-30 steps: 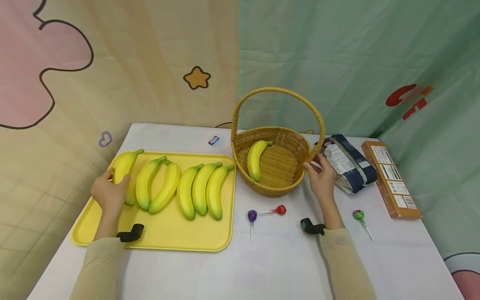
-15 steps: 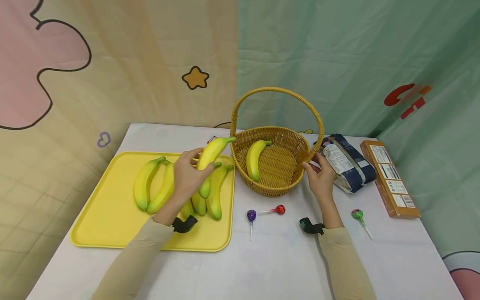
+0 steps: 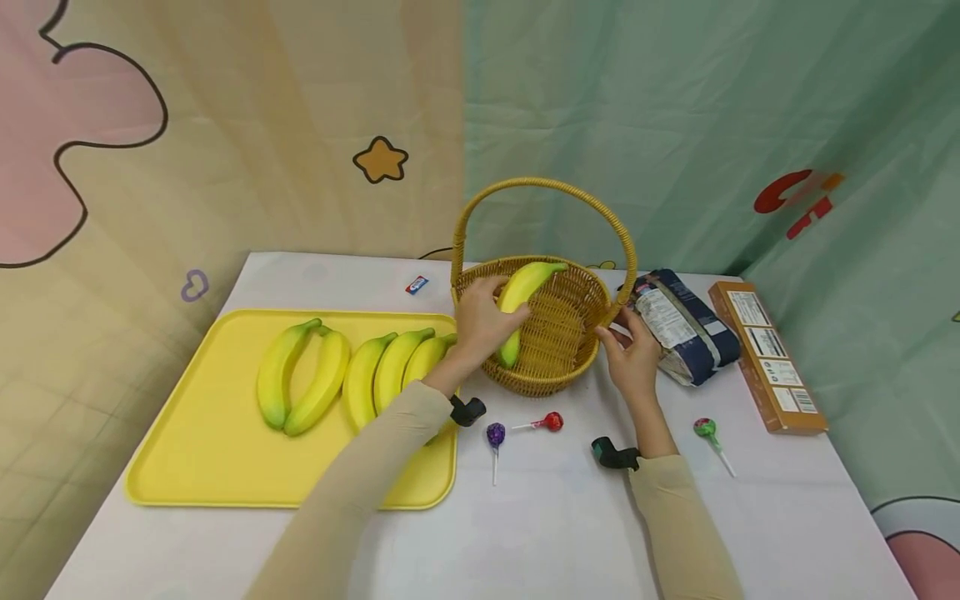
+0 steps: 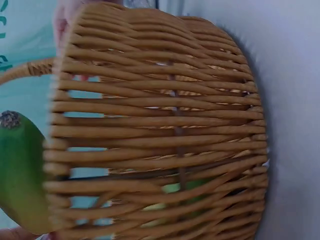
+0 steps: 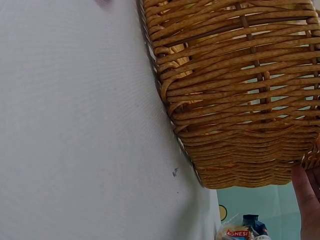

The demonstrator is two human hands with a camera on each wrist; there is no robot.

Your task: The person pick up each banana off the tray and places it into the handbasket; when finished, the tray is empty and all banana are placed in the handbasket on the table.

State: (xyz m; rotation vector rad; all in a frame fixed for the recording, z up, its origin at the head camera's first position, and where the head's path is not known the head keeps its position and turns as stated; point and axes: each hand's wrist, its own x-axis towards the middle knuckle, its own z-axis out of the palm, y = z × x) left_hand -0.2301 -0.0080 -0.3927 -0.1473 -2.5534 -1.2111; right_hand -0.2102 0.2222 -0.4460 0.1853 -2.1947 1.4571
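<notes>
My left hand (image 3: 478,321) grips a yellow banana (image 3: 528,285) with a green tip, held over the left rim of the wicker basket (image 3: 577,367). Below it, the end of a second banana (image 3: 508,354) lies inside the basket. My right hand (image 3: 630,354) rests against the basket's right outer wall near the handle base, fingers relaxed. Several more bananas (image 3: 300,383) lie on the yellow tray (image 3: 195,450); my left forearm covers part of them. The left wrist view shows the basket's weave (image 4: 165,135) and the banana's green tip (image 4: 20,170). The right wrist view shows the basket (image 5: 235,90) and a finger (image 5: 306,200) beside it.
On the white table lie a purple lollipop (image 3: 495,434), a red one (image 3: 552,420) and a green one (image 3: 702,427). A dark blue bag (image 3: 678,325) and a brown box (image 3: 765,354) sit right of the basket. A small wrapper (image 3: 417,284) lies behind the tray.
My left hand lifted the leftmost banana off the tray and carried it right, to above the basket. The right hand stayed on the basket's side.
</notes>
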